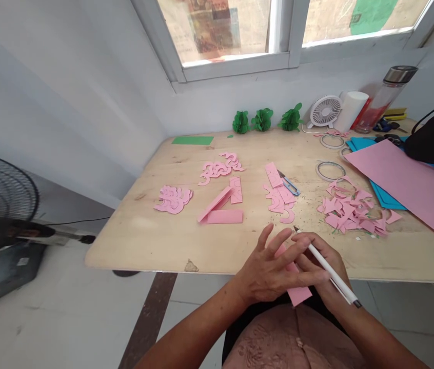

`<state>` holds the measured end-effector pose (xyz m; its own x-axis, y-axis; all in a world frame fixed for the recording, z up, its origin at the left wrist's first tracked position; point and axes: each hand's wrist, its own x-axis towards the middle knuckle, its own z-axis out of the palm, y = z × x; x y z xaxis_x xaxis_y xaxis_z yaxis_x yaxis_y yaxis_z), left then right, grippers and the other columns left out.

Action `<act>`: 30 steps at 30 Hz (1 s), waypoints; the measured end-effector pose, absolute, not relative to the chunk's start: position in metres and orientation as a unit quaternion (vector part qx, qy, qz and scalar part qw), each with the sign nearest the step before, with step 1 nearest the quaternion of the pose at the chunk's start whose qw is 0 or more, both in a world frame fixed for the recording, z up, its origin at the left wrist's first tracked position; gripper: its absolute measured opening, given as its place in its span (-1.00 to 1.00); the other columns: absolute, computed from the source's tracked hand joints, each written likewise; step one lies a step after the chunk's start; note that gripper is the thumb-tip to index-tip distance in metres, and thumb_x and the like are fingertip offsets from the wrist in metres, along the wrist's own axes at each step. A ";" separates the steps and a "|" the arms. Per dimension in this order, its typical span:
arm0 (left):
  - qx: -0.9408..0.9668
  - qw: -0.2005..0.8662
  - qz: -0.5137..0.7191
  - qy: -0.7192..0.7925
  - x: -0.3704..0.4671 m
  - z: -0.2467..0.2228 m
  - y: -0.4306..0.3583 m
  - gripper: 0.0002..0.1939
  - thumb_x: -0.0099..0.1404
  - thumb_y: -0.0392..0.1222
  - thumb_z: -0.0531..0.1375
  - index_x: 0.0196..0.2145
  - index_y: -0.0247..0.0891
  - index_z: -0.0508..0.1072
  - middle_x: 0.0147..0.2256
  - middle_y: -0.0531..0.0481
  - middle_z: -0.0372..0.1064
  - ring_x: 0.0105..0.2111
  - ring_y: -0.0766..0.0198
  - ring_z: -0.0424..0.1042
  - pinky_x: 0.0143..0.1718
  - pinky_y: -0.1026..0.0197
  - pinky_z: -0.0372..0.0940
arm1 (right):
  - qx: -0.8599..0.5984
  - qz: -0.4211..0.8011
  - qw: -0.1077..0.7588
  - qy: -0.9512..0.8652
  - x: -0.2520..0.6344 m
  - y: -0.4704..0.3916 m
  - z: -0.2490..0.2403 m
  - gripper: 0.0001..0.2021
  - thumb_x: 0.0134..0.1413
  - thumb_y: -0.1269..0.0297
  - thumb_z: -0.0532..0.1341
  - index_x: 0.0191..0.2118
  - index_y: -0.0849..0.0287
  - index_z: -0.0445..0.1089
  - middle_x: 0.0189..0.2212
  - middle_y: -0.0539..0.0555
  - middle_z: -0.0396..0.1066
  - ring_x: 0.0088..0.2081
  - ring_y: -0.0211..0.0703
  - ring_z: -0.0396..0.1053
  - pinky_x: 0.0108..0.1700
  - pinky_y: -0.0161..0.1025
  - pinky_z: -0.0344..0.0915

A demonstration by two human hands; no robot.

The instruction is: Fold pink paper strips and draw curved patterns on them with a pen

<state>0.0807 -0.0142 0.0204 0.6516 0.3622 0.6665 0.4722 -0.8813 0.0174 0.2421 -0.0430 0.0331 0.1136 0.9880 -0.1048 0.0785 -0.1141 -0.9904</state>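
At the table's front edge my left hand [273,269] lies across a folded-looking pink paper strip [299,295], gripping it with the fingers partly spread. Much of the strip is covered by my hands. My right hand [330,259] meets the left from the other side and holds a white pen [334,274], its dark tip pointing up and away. The right fingers also seem to touch the strip. Just beyond my hands lie pink cut pieces [276,200] and blue-handled thread snips [289,185]. Farther left are folded pink strips [224,216].
Pink scraps [351,207] are heaped at right, beside tape rolls [330,170] and a large pink sheet [409,187] over blue sheets. Curvy pink cutouts [174,199] lie left. Green paper shapes [262,120], a small fan [325,111] and a bottle [382,105] line the wall.
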 end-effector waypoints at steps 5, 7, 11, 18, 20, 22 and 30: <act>-0.888 0.071 -0.361 -0.275 0.066 0.020 -0.015 -0.55 0.32 -0.24 0.18 0.13 0.09 0.34 0.24 0.02 0.22 0.30 0.07 0.03 0.27 -0.17 0.04 | -0.578 0.439 0.481 -0.491 0.236 -0.031 0.036 -0.75 0.06 0.06 0.26 -0.20 0.08 0.38 -0.46 0.00 0.43 -0.43 -0.17 0.41 -0.39 -0.27 0.37; -0.890 0.060 -0.363 -0.268 0.063 0.019 -0.014 -0.53 0.30 -0.25 0.20 0.13 0.13 0.34 0.22 0.01 0.24 0.30 0.06 0.03 0.27 -0.19 0.02 | -0.574 0.441 0.470 -0.505 0.234 -0.028 0.035 -0.75 0.07 0.05 0.25 -0.20 0.07 0.38 -0.44 0.01 0.44 -0.41 -0.16 0.41 -0.38 -0.27 0.37; -0.902 0.042 -0.360 -0.233 0.068 0.020 -0.009 -0.51 0.28 -0.22 0.21 0.11 0.26 0.35 0.19 0.06 0.28 0.34 0.03 -0.06 0.28 -0.26 -0.05 | -0.557 0.479 0.445 -0.512 0.232 -0.026 0.032 -0.77 0.04 0.09 0.27 -0.20 0.07 0.40 -0.38 0.01 0.46 -0.40 -0.19 0.39 -0.40 -0.30 0.33; -0.893 0.043 -0.365 -0.260 0.072 0.016 -0.012 -0.50 0.30 -0.24 0.16 0.15 0.16 0.32 0.26 0.00 0.18 0.36 -0.02 -0.15 0.27 -0.30 -0.05 | -0.572 0.507 0.485 -0.424 0.231 -0.028 0.046 -0.76 -0.05 0.08 0.33 -0.31 0.08 0.37 -0.54 -0.08 0.34 -0.55 -0.27 0.28 -0.52 -0.34 0.22; -0.887 0.037 -0.368 -0.277 0.070 0.013 -0.016 -0.48 0.30 -0.26 0.15 0.17 0.14 0.29 0.27 -0.01 0.14 0.36 0.00 -0.15 0.26 -0.30 -0.03 | -0.560 0.529 0.491 -0.407 0.231 -0.029 0.048 -0.72 -0.05 0.05 0.34 -0.29 0.08 0.37 -0.52 -0.05 0.38 -0.50 -0.24 0.34 -0.47 -0.32 0.27; -0.885 0.032 -0.366 -0.286 0.070 0.010 -0.018 -0.46 0.29 -0.28 0.15 0.17 0.19 0.27 0.28 0.02 0.14 0.36 0.02 -0.15 0.25 -0.29 -0.02 | -0.543 0.546 0.486 -0.413 0.230 -0.030 0.047 -0.71 -0.02 0.02 0.33 -0.27 0.08 0.37 -0.45 -0.03 0.41 -0.42 -0.21 0.38 -0.39 -0.30 0.32; -0.882 -0.003 -0.374 -0.287 0.082 -0.003 -0.022 -0.62 0.27 -0.06 0.18 0.03 0.30 0.38 0.19 0.06 0.23 0.37 -0.09 -0.24 0.24 -0.47 -0.23 | -0.488 0.618 0.442 -0.429 0.226 -0.035 0.047 -0.68 0.11 -0.04 0.24 -0.13 0.05 0.36 -0.27 0.04 0.45 -0.22 -0.09 0.43 -0.15 -0.17 0.38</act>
<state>0.0821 -0.0219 -0.0035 0.5552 0.5077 0.6588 0.5035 -0.8356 0.2196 0.2259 -0.0354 0.0466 -0.1328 0.9656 -0.2236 -0.1283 -0.2404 -0.9622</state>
